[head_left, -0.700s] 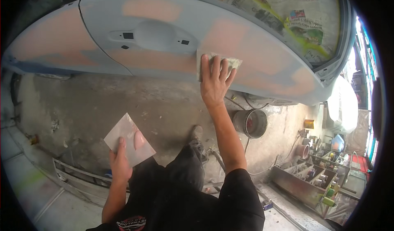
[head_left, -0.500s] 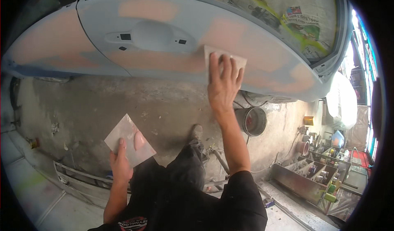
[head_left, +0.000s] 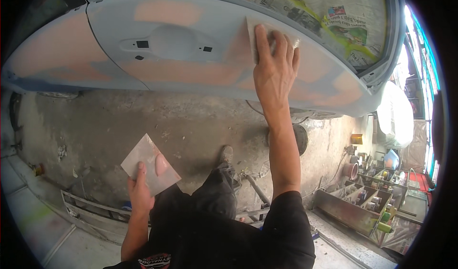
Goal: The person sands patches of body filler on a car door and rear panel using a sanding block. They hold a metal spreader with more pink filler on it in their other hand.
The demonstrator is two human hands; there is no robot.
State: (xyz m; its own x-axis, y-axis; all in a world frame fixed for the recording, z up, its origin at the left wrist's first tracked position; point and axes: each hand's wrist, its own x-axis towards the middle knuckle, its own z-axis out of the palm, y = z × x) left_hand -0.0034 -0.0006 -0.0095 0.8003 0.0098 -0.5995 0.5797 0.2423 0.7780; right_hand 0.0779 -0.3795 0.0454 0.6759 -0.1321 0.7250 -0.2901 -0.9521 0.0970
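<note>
My left hand (head_left: 140, 193) grips a square, pale flat board (head_left: 142, 155) from below, thumb on its top face. A smooth pink lump of paste, seemingly body filler (head_left: 163, 167), sits near the board's right side. Up on the grey car door (head_left: 219, 32), my right hand (head_left: 275, 80) presses a thin pale spreader (head_left: 251, 36) with its fingers spread over it. The spreader lies against the upper door panel, just below the window edge; my fingers hide much of it. Several pinkish patches (head_left: 167, 12) mark the door around it.
Newspaper (head_left: 305, 11) with yellow-green tape covers the car window. A dark bucket (head_left: 300, 140) on the concrete floor is partly hidden by my right forearm. At right stands a metal rack (head_left: 348, 207) of cans and bottles. A metal frame (head_left: 90, 216) lies at lower left.
My right hand has slid the spreader up the door and slightly right, towards the window edge. My left hand with the board has stayed nearly still.
</note>
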